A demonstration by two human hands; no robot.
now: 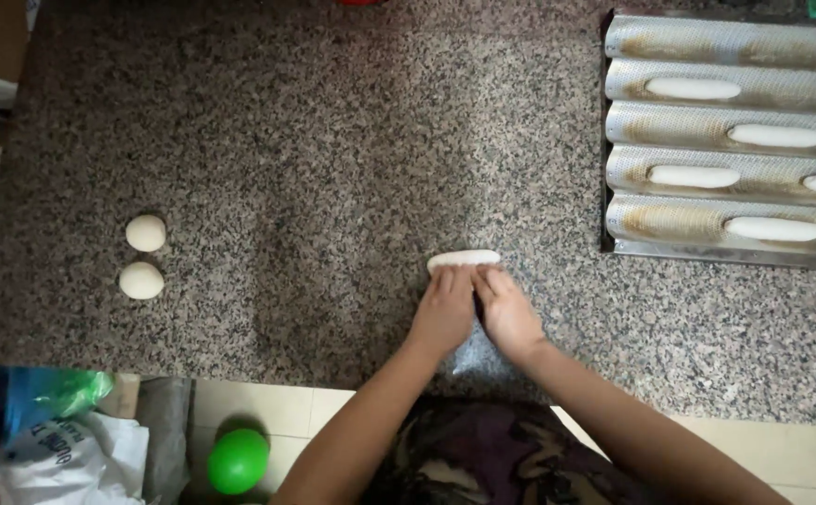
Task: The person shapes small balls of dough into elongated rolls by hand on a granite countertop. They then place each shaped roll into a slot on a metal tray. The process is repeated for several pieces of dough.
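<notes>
Spreading across the view, the granite counter (pixel 314 159) carries a ridged metal baking tray (pixel 632 245) at two o'clock. Left hand (pixel 443 313) and right hand (pixel 506 313) press flat, fingers extended, on the dough piece (pixel 464 258) just below centre; two dough balls (pixel 144 234) sit at nine o'clock.

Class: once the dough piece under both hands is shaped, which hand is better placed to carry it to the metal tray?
Probably the right hand: the ridged metal baking tray lies on its side of the pale oblong dough piece, while the left hand would cross over.
</notes>
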